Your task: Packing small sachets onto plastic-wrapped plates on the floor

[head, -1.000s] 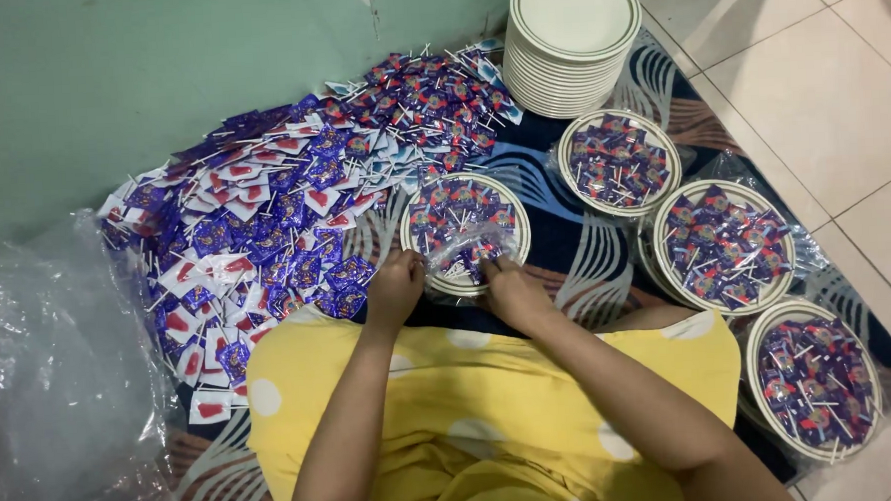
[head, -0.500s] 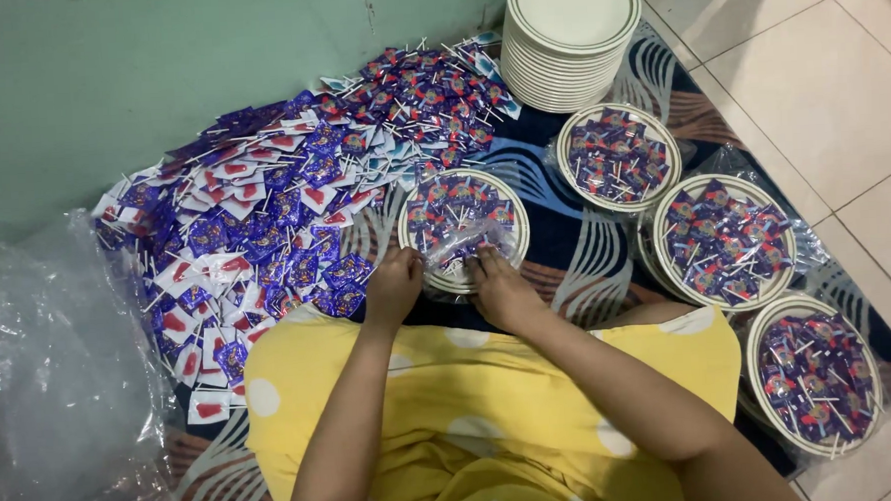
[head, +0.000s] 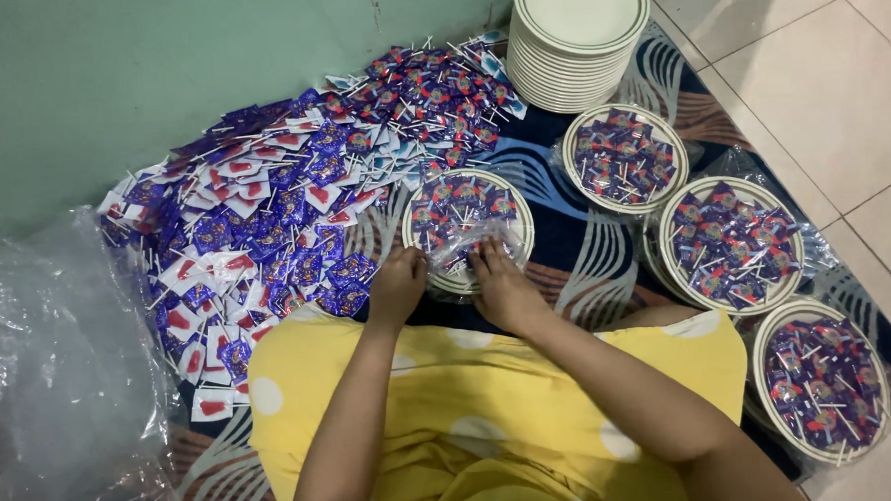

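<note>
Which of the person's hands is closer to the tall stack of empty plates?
The right hand. It rests on the near rim of the filled plate, below the plate stack; the left hand sits further left, farther away.

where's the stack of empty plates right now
In the head view, the stack of empty plates stands at the top, right of centre, on the patterned mat's far edge, just behind the nearest filled plate.

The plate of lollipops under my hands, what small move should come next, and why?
Probably pull the clear wrap further over the plate. Both the left hand and right hand grip it at the near rim, the far side looks uncovered, and the three plates to the right are already wrapped.
</note>
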